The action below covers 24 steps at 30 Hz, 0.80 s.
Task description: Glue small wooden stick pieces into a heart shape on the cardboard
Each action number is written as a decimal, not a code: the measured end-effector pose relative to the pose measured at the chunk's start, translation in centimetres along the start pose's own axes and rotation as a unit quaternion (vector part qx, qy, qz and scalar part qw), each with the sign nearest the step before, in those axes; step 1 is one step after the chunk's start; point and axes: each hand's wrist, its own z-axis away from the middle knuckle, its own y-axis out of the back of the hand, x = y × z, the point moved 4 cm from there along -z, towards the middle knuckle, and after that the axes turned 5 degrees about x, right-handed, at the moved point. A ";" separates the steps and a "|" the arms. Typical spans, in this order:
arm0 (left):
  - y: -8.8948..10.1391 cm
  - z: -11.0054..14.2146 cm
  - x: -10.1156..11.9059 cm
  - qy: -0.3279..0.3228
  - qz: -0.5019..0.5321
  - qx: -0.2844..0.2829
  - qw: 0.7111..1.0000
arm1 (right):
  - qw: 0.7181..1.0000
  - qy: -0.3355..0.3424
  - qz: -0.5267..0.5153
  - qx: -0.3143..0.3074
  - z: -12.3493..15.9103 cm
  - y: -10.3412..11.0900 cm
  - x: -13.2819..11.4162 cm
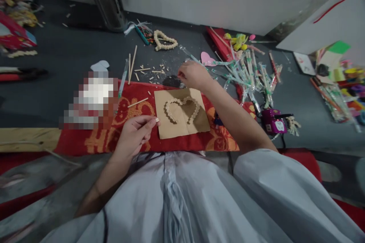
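Note:
My left hand (137,133) pinches a small pale piece of cut stick (157,120) at the left edge of a brown paper card (186,133). On the card, short stick pieces form a heart outline (171,100), with a gap at its lower point. My right hand (192,74) reaches past the card's far edge, above scattered stick bits (162,69). Its fingers are curled together, and what they hold, if anything, is hidden. A finished-looking heart frame of the same pieces (165,41) lies farther back.
The card rests on a red patterned cloth (128,114). Thin sticks (132,64) lie to its left. Several clear wrapped tubes (251,68), a pink paper heart (207,59) and a purple device (273,121) are on the right. Pliers (23,74) lie far left; a metal post (105,0) stands behind.

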 end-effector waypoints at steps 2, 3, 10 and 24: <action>0.4 0.1 0.1 0.003 0.008 0.012 1.000 | 1.000 -0.001 -0.004 -0.002 -1.8 -0.5 -0.1; 0.6 0.1 0.2 0.003 0.011 0.017 1.000 | 1.000 -0.001 -0.007 -0.003 -2.5 -0.7 -0.2; 1.3 -0.1 0.8 0.008 0.032 0.034 0.999 | 1.000 0.013 -0.008 -0.007 -6.4 -1.5 -0.9; 2.1 -0.4 0.8 0.023 0.045 0.055 0.997 | 0.994 0.104 0.006 -0.028 -8.9 -1.8 -1.3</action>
